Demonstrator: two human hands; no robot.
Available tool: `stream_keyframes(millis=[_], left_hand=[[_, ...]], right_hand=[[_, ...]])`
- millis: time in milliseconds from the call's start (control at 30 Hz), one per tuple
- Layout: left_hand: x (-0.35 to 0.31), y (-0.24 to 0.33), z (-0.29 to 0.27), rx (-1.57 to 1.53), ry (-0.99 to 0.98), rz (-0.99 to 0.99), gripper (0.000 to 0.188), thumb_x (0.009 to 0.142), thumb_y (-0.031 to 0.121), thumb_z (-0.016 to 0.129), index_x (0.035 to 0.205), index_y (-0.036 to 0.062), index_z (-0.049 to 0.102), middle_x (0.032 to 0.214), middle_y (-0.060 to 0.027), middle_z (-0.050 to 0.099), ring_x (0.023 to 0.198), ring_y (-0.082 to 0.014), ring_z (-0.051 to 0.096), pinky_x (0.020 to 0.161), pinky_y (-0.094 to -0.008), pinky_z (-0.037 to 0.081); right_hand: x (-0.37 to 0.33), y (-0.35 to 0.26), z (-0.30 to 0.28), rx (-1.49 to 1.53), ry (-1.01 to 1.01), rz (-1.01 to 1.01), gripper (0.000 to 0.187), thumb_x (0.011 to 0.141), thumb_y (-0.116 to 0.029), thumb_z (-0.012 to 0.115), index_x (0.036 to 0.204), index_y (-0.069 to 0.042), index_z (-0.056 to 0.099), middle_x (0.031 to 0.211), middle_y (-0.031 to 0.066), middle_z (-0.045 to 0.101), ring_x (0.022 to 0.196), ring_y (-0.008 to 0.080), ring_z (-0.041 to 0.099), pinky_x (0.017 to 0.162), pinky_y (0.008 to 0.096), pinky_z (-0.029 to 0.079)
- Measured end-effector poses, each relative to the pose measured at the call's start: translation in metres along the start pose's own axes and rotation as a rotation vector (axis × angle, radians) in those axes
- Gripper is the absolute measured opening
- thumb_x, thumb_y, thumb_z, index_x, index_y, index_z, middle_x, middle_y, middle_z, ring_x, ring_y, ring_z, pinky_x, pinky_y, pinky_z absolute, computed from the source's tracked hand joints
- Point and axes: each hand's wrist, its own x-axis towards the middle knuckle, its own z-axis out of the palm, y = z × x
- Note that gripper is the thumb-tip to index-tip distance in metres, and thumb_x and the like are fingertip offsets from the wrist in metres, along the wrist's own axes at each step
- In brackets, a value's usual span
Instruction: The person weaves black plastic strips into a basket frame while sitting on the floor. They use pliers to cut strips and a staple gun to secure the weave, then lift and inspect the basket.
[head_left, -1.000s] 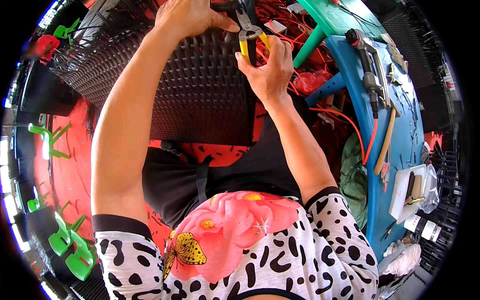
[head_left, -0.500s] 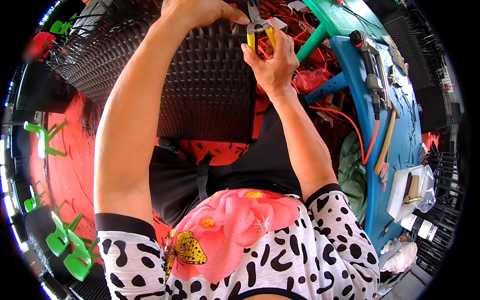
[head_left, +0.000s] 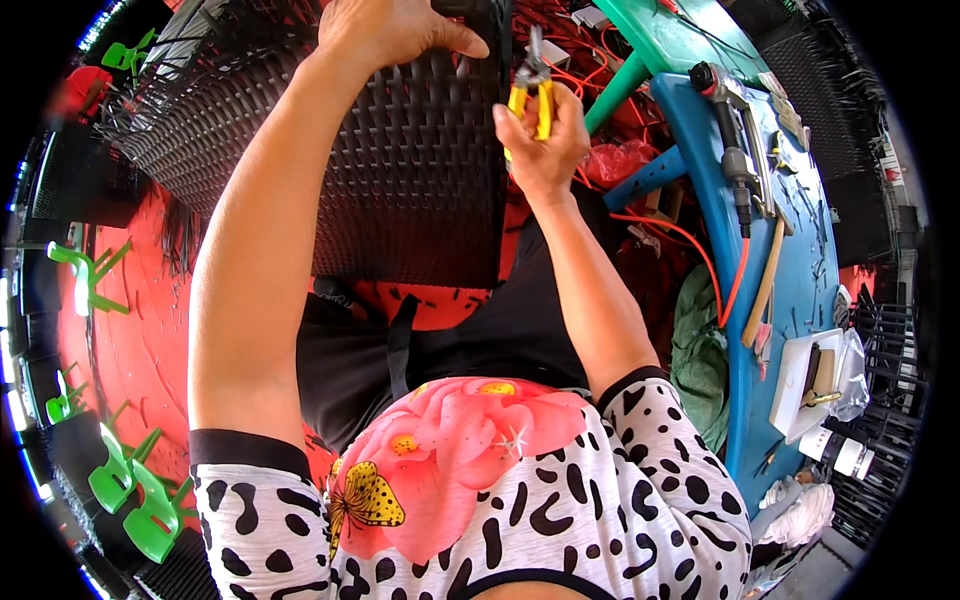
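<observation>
Right fingers [head_left: 571, 112] curled around yellow-handled pliers [head_left: 545, 104].

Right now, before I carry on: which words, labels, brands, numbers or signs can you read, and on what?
No text can be read.
Yellow-handled pliers in the right hand: no readable marking.
White cylinder near the blue table: any marking is too small to read.
Shirt: flower and butterfly print, no words visible.
</observation>
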Motion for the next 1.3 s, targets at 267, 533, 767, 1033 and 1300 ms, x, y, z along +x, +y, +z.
stream_keyframes(millis=[267, 533, 767, 1033, 1300], left_hand=[[-0.018, 0.006, 0.0, 0.008, 0.031, 0.036, 0.09, 0.054, 0.057, 0.079, 0.118, 0.0001, 0.051, 0.096, -0.0197, 0.065, 0.096, -0.0342, 0.061, 0.083, -0.0418, 0.048], [-0.048, 0.014, 0.007, 0.098, 0.169, 0.185, 0.068, 0.066, 0.045, 0.076, 0.118, 0.0071, 0.053, 0.095, -0.0188, 0.064, 0.09, -0.0346, 0.063, 0.079, -0.0428, 0.049], [-0.058, 0.01, 0.022, 0.092, 0.261, 0.357, 0.076, 0.056, 0.057, 0.078, 0.112, 0.0112, 0.056, 0.078, -0.014, 0.065, 0.078, -0.033, 0.065, 0.073, -0.0418, 0.051], [-0.067, 0.016, 0.026, 0.028, 0.282, 0.582, 0.08, 0.05, 0.048, 0.083, 0.114, 0.0112, 0.053, 0.072, -0.0106, 0.062, 0.068, -0.0315, 0.061, 0.065, -0.0396, 0.047], [-0.102, -0.04, -0.003, -0.139, 0.013, 0.522, 0.112, 0.042, 0.022, 0.088, 0.138, 0.0071, 0.033, 0.099, -0.0133, 0.061, 0.089, -0.0347, 0.058, 0.084, -0.0431, 0.042]], right_hand=[[0.038, 0.005, -0.176, -0.322, -0.004, 0.141, 0.053, 0.07, -0.037, 0.076, 0.104, -0.002, 0.056, 0.088, 0.0078, 0.058, 0.074, 0.0167, 0.057, 0.066, 0.0313, 0.048], [0.102, 0.064, -0.434, -1.544, -0.064, 0.53, 0.073, 0.071, -0.061, 0.063, 0.113, -0.002, 0.058, 0.106, 0.0234, 0.062, 0.1, 0.0385, 0.058, 0.086, 0.0456, 0.045], [0.088, 0.069, -0.451, -1.651, -0.036, 0.511, 0.075, 0.076, -0.058, 0.059, 0.125, -0.001, 0.052, 0.121, 0.023, 0.056, 0.113, 0.038, 0.052, 0.096, 0.0436, 0.04], [0.11, -0.013, -0.258, -0.635, -0.415, -0.196, 0.055, 0.073, -0.028, 0.074, 0.119, -0.005, 0.056, 0.114, 0.014, 0.061, 0.108, 0.0286, 0.057, 0.092, 0.0367, 0.044], [0.112, -0.068, -0.067, -0.486, -0.953, -0.731, 0.075, 0.063, -0.038, 0.077, 0.124, -0.003, 0.05, 0.126, 0.0135, 0.051, 0.121, 0.0296, 0.045, 0.103, 0.0398, 0.035]])
